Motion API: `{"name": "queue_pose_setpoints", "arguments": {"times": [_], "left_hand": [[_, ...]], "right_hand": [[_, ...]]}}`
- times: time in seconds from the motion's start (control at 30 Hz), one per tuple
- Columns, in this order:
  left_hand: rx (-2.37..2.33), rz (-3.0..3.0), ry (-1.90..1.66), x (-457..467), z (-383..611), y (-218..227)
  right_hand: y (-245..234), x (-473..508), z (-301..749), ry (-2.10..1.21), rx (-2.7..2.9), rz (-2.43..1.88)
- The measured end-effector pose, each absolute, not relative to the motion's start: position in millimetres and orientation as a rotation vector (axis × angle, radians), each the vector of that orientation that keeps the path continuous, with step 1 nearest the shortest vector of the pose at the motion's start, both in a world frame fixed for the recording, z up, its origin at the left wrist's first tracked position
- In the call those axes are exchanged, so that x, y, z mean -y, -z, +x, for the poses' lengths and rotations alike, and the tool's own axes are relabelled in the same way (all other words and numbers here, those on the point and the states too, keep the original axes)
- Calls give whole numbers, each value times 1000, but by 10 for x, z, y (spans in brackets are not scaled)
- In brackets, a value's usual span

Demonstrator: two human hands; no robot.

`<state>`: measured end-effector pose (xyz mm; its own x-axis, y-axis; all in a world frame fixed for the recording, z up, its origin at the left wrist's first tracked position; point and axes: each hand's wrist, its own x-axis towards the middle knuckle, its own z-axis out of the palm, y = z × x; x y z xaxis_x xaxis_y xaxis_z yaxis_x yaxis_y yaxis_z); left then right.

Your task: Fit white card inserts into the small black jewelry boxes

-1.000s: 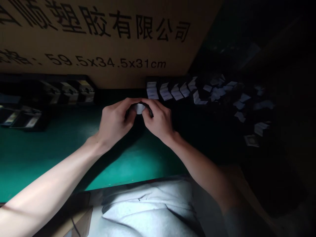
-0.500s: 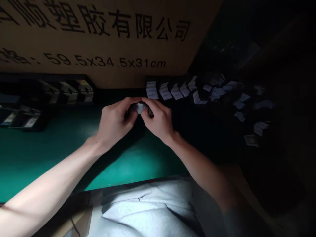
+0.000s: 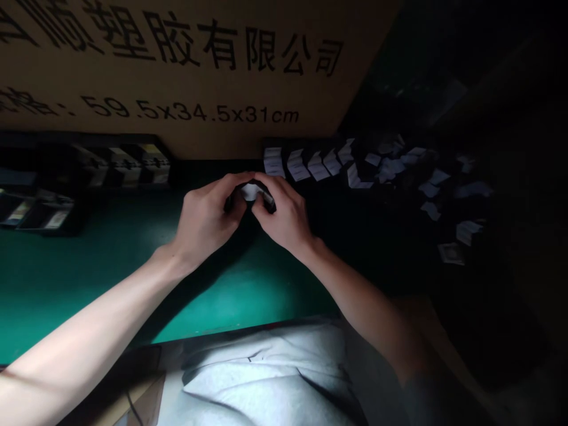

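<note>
Head view, and the left hand [image 3: 205,222] and right hand [image 3: 284,216] close narrow around a small white folded piece [image 3: 251,192], equally near from either side, its long axis hidden by fingers, above the green worktop [image 3: 66,284], folded paper slips [image 3: 298,165] just right.

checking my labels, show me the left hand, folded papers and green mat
left hand [image 3: 206,222], head view, on its back
folded papers [image 3: 274,162], head view, on the leftmost one
green mat [image 3: 89,290], head view, on a bare patch
</note>
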<state>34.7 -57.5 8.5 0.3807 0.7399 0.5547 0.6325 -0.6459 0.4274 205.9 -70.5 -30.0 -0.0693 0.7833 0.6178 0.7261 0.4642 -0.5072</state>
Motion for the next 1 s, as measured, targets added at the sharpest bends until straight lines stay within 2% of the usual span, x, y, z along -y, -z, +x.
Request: {"name": "queue_pose_setpoints", "arguments": {"times": [0.23,0.57,0.8,1.0], "left_hand": [[-1181,2496,-1150,580,344,-104],[-1212,2414,-1058,579,330,-74],[-1259,2414,-1051,578,321,-65],[-1251,2407,-1151,581,303,-127]], "right_hand": [[301,701,2069,-184,1795,-1259],[335,685,2078,-96,1761,-1180],[299,706,2078,-164,1770,-1238],[275,739,2064,-163,1755,-1203]]}}
